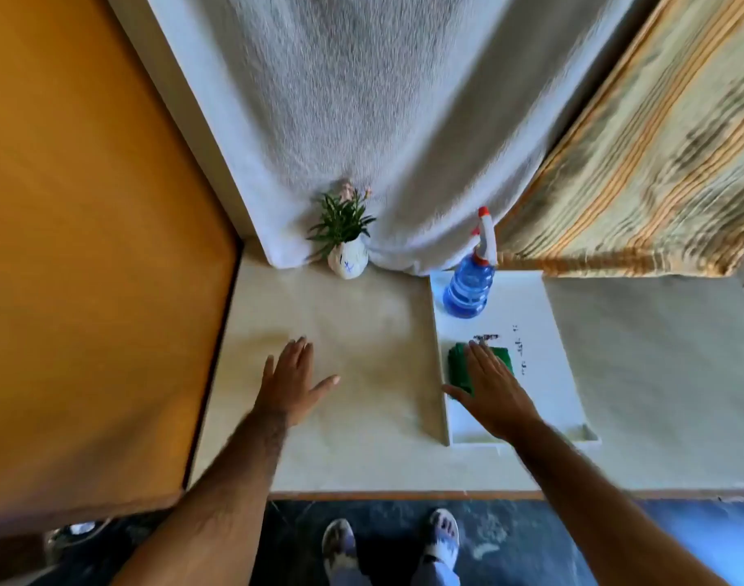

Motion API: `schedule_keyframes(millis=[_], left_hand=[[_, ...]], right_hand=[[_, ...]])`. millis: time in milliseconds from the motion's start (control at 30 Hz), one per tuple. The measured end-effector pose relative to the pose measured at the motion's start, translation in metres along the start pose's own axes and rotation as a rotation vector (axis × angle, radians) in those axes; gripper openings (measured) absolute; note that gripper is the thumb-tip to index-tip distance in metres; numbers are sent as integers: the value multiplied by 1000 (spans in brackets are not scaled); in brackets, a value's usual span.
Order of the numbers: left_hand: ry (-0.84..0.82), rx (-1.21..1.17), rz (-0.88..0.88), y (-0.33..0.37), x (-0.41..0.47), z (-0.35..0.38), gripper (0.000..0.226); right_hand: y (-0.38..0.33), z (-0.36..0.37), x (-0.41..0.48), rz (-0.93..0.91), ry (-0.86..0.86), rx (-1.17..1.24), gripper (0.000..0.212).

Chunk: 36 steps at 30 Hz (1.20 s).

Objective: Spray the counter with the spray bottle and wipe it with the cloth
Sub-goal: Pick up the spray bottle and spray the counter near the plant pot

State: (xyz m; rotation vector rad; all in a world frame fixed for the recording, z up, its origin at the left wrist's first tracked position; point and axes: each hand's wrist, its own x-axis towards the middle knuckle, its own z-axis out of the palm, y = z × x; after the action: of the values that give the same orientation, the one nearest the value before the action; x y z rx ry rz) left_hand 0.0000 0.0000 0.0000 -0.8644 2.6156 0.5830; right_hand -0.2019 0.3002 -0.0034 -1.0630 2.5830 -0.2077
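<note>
Looking down from the head camera, the person stands at a pale counter with both arms stretched forward. The left hand is flat and spread, fingers apart, holding nothing, over the bare counter; whether the palm touches the surface cannot be told. The right hand is also flat with fingers extended and close together, lying over the green cloth, which sits folded on a white tray on the right part of the counter. The fingers are not curled around the cloth, so it does not look gripped yet. The spray bottle, blue with a white and red head, stands upright at the far corner of the same tray, apart from both hands. A small potted plant stands at the back of the counter against a white curtain.

As a judgement, the task seems barely begun: the bottle stands untouched, no wet patch shows on the counter, and the cloth lies folded. Spraying and wiping both appear left to do.
</note>
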Motion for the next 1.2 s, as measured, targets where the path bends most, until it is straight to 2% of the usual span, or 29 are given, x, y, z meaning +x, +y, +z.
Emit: schedule_keyframes(millis=[67, 200, 333, 467, 567, 733, 800, 900, 933, 1033, 1100, 1200], left_hand=[[-20, 8, -3, -7, 2, 13, 125], [96, 172, 90, -31, -1, 56, 106], [237, 191, 123, -39, -2, 74, 91], [290, 205, 135, -41, 0, 80, 87], [321, 203, 141, -42, 2, 84, 88], [341, 223, 140, -45, 2, 91, 88], [359, 220, 143, -46, 3, 91, 88], [381, 215, 155, -44, 2, 93, 88], [385, 216, 154, -44, 3, 93, 88], [391, 217, 156, -44, 2, 92, 88], [393, 213, 150, -46, 2, 92, 89], [387, 220, 145, -46, 2, 93, 88]], right_hand=[[6, 15, -4, 19, 13, 5, 112], [11, 40, -16, 25, 54, -64, 99], [6, 40, -18, 23, 71, 0, 97], [-7, 9, -2, 122, 178, 251, 95], [-9, -33, 39, 230, 391, 448, 96], [-8, -85, 117, 170, 607, 723, 93], [-7, -91, 140, 157, 683, 752, 79], [-5, -88, 160, 209, 720, 869, 40], [-5, -86, 164, 247, 726, 933, 33], [-7, -85, 172, 280, 745, 1074, 32], [-14, -92, 172, 266, 720, 1040, 35], [-37, -106, 165, 175, 667, 993, 13]])
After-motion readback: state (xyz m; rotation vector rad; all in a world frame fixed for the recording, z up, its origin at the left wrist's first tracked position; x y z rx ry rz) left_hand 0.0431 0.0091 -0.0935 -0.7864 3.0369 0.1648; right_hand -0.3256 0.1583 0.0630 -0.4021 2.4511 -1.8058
